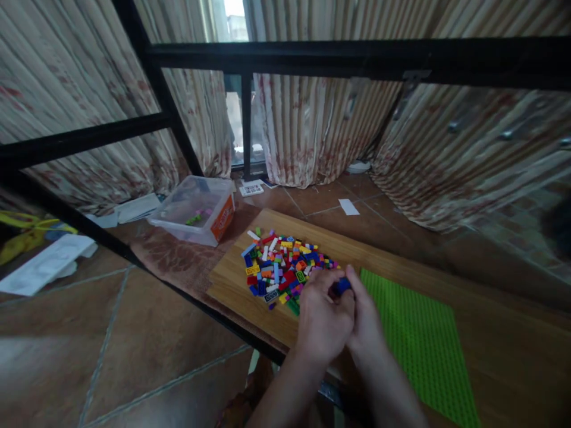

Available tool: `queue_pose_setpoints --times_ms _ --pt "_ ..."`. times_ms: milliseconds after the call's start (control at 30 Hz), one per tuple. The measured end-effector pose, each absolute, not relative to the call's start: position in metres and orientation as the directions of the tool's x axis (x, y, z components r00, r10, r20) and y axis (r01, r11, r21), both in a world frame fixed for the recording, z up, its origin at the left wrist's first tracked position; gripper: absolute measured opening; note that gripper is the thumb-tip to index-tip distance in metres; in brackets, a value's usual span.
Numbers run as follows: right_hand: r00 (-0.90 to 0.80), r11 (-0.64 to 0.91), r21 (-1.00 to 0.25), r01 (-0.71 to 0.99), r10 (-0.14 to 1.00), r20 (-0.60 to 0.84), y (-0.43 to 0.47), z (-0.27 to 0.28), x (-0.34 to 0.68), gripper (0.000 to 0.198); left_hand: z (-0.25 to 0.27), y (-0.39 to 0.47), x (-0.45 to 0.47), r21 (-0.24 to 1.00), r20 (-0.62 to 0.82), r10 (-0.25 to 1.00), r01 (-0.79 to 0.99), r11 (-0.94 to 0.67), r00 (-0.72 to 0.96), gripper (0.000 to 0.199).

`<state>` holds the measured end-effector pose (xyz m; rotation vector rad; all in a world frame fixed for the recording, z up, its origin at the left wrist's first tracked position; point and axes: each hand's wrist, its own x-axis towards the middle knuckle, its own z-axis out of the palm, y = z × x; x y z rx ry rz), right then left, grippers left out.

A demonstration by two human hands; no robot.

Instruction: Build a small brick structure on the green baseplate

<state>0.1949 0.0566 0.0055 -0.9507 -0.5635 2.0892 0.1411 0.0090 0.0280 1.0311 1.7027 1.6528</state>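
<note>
My left hand (325, 315) and my right hand (363, 309) are pressed together above the front part of the wooden board. Between their fingers is a dark blue toy brick (342, 286), partly covered, so I cannot tell its full shape or whether it is more than one piece. Both hands are closed around it. Just left of them spreads a heap of mixed coloured toy bricks (285, 264). To the right lies a flat green studded baseplate (423, 339), its surface bare where it shows.
A clear plastic box (182, 229) with an orange label and a few bricks inside stands at the board's far left. Black metal bars (312, 56) cross in front of the curtains. A white paper (348, 207) lies on the tiled floor behind the wooden board (232, 267).
</note>
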Motion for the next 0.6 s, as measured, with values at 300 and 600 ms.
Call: queue_pose_setpoints --times_ms 300,600 --pt "-0.473 0.046 -0.988 0.149 0.881 -0.03 0.101 0.02 0.145 0.036 0.039 0.003 0.123 0.98 0.176 0.585 0.082 -0.184 -0.792 0.024" --pt "-0.813 0.786 -0.29 0.546 0.581 0.041 0.132 0.001 0.073 0.02 0.039 0.005 0.114 0.951 0.196 0.456 0.056 -0.303 -0.868 0.019"
